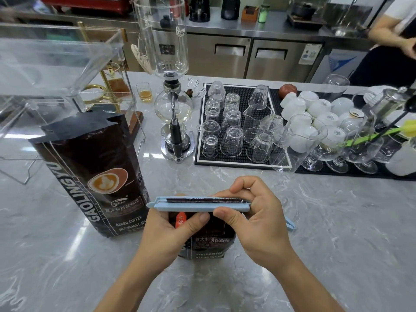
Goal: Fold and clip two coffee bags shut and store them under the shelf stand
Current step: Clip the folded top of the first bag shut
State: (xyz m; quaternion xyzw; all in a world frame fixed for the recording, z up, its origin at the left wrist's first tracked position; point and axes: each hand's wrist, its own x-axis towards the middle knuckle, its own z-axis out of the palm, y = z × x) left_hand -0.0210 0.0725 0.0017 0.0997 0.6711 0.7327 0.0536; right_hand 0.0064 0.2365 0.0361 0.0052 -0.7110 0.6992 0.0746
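Clipped bag (209, 242) between both hands (216, 224)

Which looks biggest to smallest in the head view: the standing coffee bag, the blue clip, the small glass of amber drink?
1. Standing coffee bag.
2. Blue clip, though it is nearer the camera, which flatters it.
3. Small glass of amber drink, farthest back.

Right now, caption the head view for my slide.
Both hands press a light-blue plastic clip onto the folded dark coffee bag.
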